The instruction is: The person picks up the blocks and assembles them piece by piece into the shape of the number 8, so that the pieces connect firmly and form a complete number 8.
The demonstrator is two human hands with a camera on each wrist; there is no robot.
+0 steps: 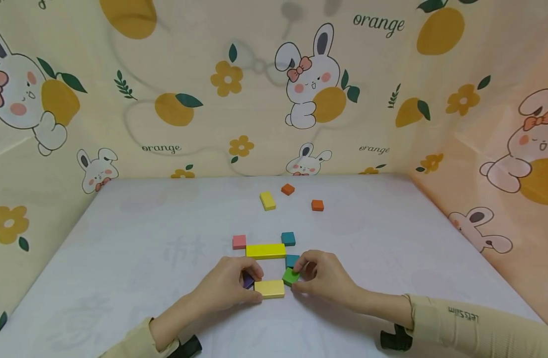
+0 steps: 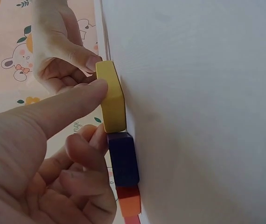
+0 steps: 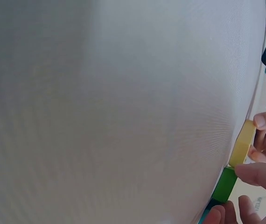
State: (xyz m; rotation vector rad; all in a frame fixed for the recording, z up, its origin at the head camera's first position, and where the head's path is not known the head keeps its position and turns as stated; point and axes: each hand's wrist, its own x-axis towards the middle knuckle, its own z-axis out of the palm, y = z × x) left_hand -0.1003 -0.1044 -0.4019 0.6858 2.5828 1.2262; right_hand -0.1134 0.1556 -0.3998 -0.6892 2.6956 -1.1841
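My left hand (image 1: 222,283) holds the left end of a pale yellow block (image 1: 269,289), thumb at the near corner and a finger at the far one. A purple block (image 2: 123,159) adjoins that block, partly covered by the hand in the head view; past it in the left wrist view is an orange block (image 2: 129,201). My right hand (image 1: 329,278) pinches a green block (image 1: 290,277), set slightly askew at the pale block's far right corner. Beyond the green one lie a teal block (image 1: 292,261) and a long bright yellow block (image 1: 265,251).
A pink block (image 1: 239,242) and another teal block (image 1: 288,238) sit at the long block's far corners. Farther back on the white table (image 1: 166,214) are a yellow block (image 1: 267,201) and two orange blocks, one left (image 1: 288,189) and one right (image 1: 317,205). Printed cloth surrounds the table.
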